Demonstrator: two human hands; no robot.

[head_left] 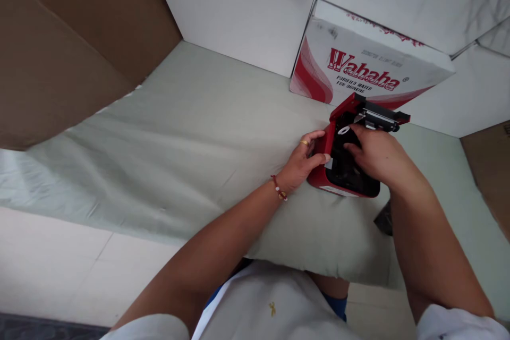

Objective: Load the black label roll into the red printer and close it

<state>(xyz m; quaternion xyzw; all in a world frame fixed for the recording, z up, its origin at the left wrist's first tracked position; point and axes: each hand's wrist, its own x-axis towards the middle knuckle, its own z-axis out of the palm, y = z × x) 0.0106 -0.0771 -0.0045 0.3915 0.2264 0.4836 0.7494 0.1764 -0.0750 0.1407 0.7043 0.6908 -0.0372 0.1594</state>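
Observation:
A red box-shaped bin (319, 176) with a black inside stands on the cloth, its hinged lid (378, 113) raised at the far side. My left hand (302, 162) is closed on its left wall, thumb over the rim by a small grey tab and fingers along the outside. My right hand (376, 151) reaches into the mouth from the right. Its thumb and index finger are apart, and the index fingertip is beside a small white ring (343, 130). The other right fingers are hidden, and the dark contents are hard to make out.
Behind the bin stands a white and red water carton (358, 71) against white panels (239, 5). A large brown cardboard box (87, 37) is at the left, with another brown box (488, 170) at the right edge. Pale green cloth (191, 133) covers the table. A dark object (384, 219) lies by my right forearm.

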